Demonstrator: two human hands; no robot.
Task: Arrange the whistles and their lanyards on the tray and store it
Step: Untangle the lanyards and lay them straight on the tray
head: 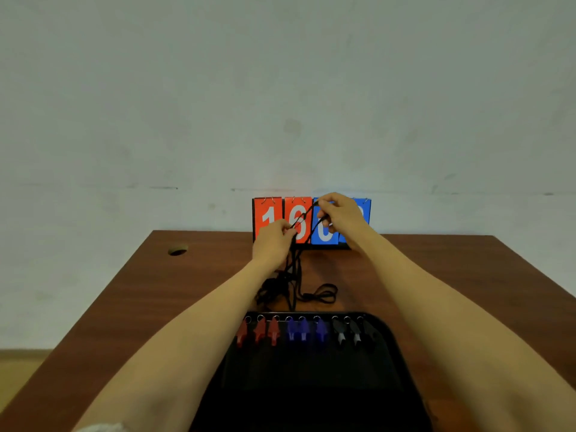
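We see left hand (274, 241) and right hand (341, 213) pinching black lanyards (296, 285) above table (156, 291); whistles (307, 332) line tray (311, 385) rim.

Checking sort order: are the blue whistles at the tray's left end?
No: red whistles hold the left end of the tray, blue whistles the middle.

Whistles (307, 332) on tray (311, 385), lanyards (321, 294) behind, scoreboard (271, 213) beyond

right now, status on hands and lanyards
Left hand and right hand pinching lanyards, tangled, partly lifted. Whistles rowed at tray far edge. Scoreboard close behind.
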